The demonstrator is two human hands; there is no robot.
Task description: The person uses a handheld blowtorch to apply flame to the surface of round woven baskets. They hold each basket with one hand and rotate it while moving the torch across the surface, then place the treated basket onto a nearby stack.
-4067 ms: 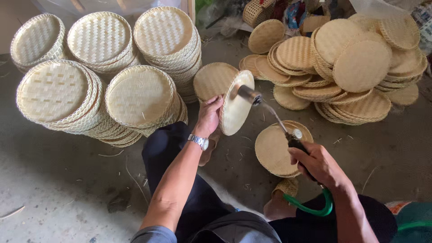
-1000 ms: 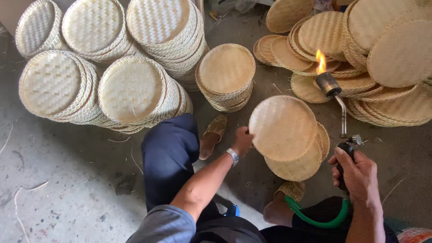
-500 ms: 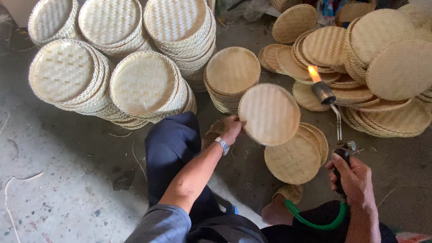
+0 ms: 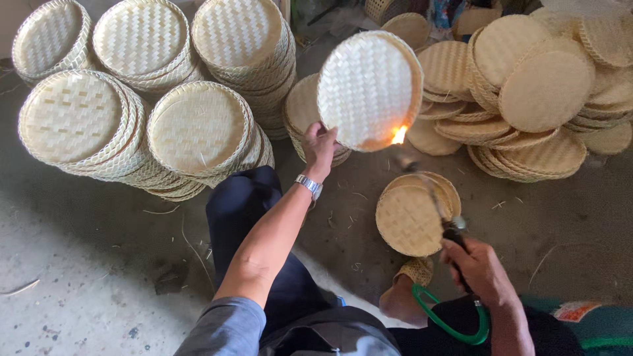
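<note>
One round woven bamboo tray with a pale rim (image 4: 369, 89) is held up off the floor, tilted so its inner face looks toward the camera, above the space between the stacks. A small orange flame (image 4: 398, 135) touches its lower right edge. The flame comes from one thin metal gas torch (image 4: 432, 194), whose wand is blurred; a green hose (image 4: 455, 323) loops from its handle.

The left hand (image 4: 320, 146) is clamped on the tray's lower left rim, thumb on the inner face, fingers behind; the arm is stretched forward, with a silver wristwatch (image 4: 308, 186) on the wrist. The right hand (image 4: 480, 267) is closed around the torch handle, low at the right, wand pointing up toward the tray.

Directly below the held tray, a short pile of trays lying face down (image 4: 414, 214) rests on the grey concrete floor (image 4: 86, 277). To the left stand five tall stacks of rim-up trays (image 4: 198, 128); a further stack sits partly hidden behind the held tray. To the right lies a loose overlapping heap of face-down trays (image 4: 527, 92), too many to count. The person's dark-trousered leg (image 4: 247, 211) extends forward between them
</note>
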